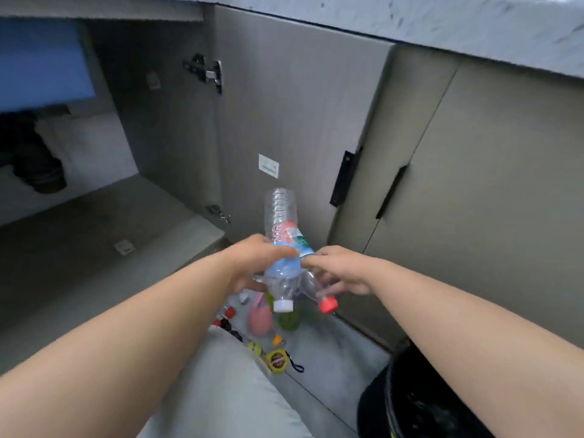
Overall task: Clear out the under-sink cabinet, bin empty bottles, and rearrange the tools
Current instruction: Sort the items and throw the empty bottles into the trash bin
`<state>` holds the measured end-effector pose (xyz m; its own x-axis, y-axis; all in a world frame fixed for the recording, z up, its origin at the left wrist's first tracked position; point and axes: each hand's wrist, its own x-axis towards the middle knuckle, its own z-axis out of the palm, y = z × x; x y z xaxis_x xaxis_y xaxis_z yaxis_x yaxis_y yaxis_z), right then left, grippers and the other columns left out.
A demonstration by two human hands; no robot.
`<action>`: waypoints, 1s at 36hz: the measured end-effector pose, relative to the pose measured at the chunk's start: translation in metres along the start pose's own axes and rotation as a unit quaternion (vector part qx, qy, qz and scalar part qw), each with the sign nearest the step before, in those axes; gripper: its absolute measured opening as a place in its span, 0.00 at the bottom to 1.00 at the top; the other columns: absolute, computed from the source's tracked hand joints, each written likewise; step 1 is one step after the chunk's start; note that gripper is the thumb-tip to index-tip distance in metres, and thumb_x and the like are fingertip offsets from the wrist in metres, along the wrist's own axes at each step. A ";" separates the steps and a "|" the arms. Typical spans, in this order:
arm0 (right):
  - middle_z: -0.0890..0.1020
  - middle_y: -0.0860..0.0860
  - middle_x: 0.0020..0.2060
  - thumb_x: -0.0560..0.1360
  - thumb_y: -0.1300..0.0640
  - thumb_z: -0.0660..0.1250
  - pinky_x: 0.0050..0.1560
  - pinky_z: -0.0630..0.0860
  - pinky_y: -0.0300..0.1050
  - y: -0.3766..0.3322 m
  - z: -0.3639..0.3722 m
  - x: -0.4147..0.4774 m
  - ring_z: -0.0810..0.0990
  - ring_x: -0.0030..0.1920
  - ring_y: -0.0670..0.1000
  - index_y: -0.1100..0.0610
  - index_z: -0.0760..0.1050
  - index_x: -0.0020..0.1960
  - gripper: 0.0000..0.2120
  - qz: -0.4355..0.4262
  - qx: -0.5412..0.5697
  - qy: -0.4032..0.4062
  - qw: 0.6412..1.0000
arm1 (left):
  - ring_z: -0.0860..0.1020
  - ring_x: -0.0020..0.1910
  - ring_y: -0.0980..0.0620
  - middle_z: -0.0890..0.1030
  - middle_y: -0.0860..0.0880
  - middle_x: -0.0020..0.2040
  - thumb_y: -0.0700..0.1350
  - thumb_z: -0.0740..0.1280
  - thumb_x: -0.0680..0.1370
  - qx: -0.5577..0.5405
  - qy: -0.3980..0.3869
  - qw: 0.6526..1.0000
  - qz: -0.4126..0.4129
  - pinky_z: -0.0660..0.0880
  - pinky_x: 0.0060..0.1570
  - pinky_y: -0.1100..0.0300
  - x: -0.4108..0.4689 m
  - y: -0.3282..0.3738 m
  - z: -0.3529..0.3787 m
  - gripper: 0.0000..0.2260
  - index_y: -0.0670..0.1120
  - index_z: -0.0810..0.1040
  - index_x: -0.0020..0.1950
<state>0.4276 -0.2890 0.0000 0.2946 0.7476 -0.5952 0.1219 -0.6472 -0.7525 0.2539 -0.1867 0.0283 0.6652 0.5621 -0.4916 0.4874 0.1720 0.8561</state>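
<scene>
In front of you the under-sink cabinet (pixel 164 128) stands open, and its grey wood-grain door (pixel 284 115) is swung out, with a metal hinge (pixel 208 72) near the top, a small white label (pixel 268 165) on the inner face and a black handle (pixel 344 178) at the free edge. Inside, at the left, a black drain pipe (pixel 41 165) hangs above the grey cabinet bottom (pixel 94 241). To the right you have closed doors (pixel 505 200) of a beige-grey tone under a pale speckled countertop (pixel 474 23), and below them a light grey tiled floor (pixel 331 368) in soft, even light.

Pale speckled countertop (pixel 474 23), closed grey door (pixel 505 184) with black handle (pixel 390 191), dark drain pipe (pixel 41 165), grey floor (pixel 331 358)
</scene>
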 end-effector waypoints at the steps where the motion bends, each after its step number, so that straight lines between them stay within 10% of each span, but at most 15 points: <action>1: 0.78 0.53 0.43 0.71 0.49 0.73 0.54 0.83 0.56 0.008 -0.013 -0.015 0.80 0.41 0.52 0.56 0.78 0.54 0.16 0.017 -0.005 0.000 1.000 | 0.84 0.41 0.47 0.87 0.44 0.48 0.50 0.75 0.75 0.014 -0.020 1.000 -0.007 0.82 0.47 0.52 -0.004 0.003 0.014 0.12 0.47 0.79 0.54; 8: 0.80 0.54 0.51 0.67 0.46 0.77 0.59 0.79 0.64 0.067 -0.090 -0.120 0.83 0.47 0.55 0.53 0.78 0.61 0.25 0.090 -0.003 0.031 0.995 | 0.82 0.45 0.46 0.80 0.46 0.54 0.52 0.76 0.73 -0.009 -0.064 0.998 0.023 0.83 0.44 0.51 -0.027 0.004 0.111 0.20 0.51 0.73 0.60; 16: 0.80 0.57 0.54 0.74 0.42 0.71 0.37 0.79 0.44 0.148 -0.137 -0.217 0.86 0.54 0.60 0.49 0.77 0.64 0.22 0.179 -0.031 0.039 0.983 | 0.83 0.57 0.39 0.83 0.46 0.58 0.58 0.77 0.71 -0.028 -0.148 0.988 0.037 0.80 0.57 0.37 -0.048 -0.032 0.161 0.24 0.59 0.75 0.64; 23: 0.80 0.58 0.46 0.74 0.48 0.72 0.25 0.70 0.38 0.198 -0.127 -0.222 0.86 0.39 0.58 0.62 0.71 0.60 0.23 0.276 -0.166 0.093 0.942 | 0.77 0.39 0.47 0.81 0.40 0.49 0.62 0.73 0.74 0.012 -0.142 0.989 0.033 0.75 0.40 0.53 -0.045 -0.044 0.160 0.23 0.52 0.75 0.63; 27: 0.78 0.61 0.35 0.70 0.57 0.69 0.29 0.72 0.43 0.217 -0.107 -0.196 0.77 0.33 0.59 0.64 0.72 0.54 0.16 0.273 -0.203 0.148 0.929 | 0.76 0.31 0.49 0.80 0.44 0.44 0.59 0.72 0.72 0.022 -0.113 0.993 0.005 0.72 0.28 0.59 -0.041 -0.048 0.159 0.20 0.53 0.75 0.60; 36: 0.79 0.52 0.54 0.70 0.44 0.73 0.53 0.79 0.51 0.246 -0.061 -0.126 0.80 0.54 0.57 0.52 0.71 0.59 0.23 0.196 -0.273 0.273 0.901 | 0.78 0.35 0.47 0.83 0.41 0.50 0.50 0.72 0.73 0.006 -0.111 0.994 0.015 0.78 0.44 0.50 -0.025 -0.056 0.156 0.19 0.47 0.77 0.62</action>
<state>0.4777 -0.5512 -0.0927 0.8212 0.3565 -0.4456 0.3109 -0.9343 -0.1744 0.2978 -0.3367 -0.0325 0.7877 0.3743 -0.4894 0.4710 0.1462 0.8699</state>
